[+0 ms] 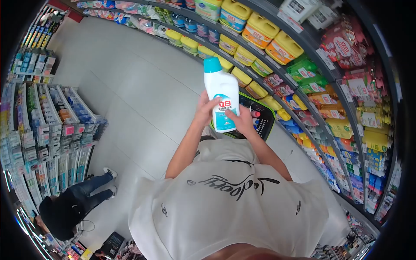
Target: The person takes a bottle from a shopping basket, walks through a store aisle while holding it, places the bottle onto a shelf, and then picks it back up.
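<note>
A white bleach bottle [222, 86] with a teal cap and a teal-and-red label stands nearly upright in front of my chest, leaning slightly left. My left hand [205, 108] grips it from the left side, the thumb lying on the label's edge. From the right, my right hand [242, 118] holds the lower part, its thumb across the label. Fingers behind the bottle are hidden. Beyond and below the bottle, a black shopping basket [265, 130] with a bright green rim is partly covered by my right hand and the bottle; a red-topped item [256, 114] shows inside.
Shelves of yellow detergent jugs [260, 29] and coloured refill pouches [338, 125] curve along the right. Grey tiled floor [130, 78] spreads to the left. Another shelf unit [47, 125] stands at far left, with a person in dark clothes [65, 212] near it.
</note>
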A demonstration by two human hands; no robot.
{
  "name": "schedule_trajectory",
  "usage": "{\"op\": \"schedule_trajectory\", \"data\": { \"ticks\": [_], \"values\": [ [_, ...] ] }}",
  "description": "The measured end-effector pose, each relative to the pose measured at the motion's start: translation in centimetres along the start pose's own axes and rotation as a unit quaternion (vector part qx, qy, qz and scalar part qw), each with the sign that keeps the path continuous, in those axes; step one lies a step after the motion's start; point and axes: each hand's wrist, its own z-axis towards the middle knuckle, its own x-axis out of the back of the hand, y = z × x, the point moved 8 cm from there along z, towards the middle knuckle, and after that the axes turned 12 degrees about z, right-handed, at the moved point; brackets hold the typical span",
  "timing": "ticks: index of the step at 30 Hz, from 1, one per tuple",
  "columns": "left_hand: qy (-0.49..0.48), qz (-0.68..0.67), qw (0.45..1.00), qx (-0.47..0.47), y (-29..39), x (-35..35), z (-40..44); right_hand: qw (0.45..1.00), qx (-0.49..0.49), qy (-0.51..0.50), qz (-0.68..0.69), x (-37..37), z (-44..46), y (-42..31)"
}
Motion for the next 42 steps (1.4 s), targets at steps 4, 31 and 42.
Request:
{"op": "schedule_trajectory", "data": {
  "ticks": [4,31,42],
  "values": [
    [0.092,0.116,0.988,-0.050,4.1,2.9,-0.6,0.999,0.012,-0.016,-0.038,-4.5,1.6,-1.0],
    [0.002,0.198,0.971,-0.130,5.0,-3.8,-4.9,0.996,0.053,-0.059,0.039,-2.6,-3.3,-4.1],
    [0.053,0.195,0.975,-0.091,0.5,-6.2,-7.8,0.999,-0.001,-0.042,0.013,1.1,-7.5,-1.9]
  ]
}}
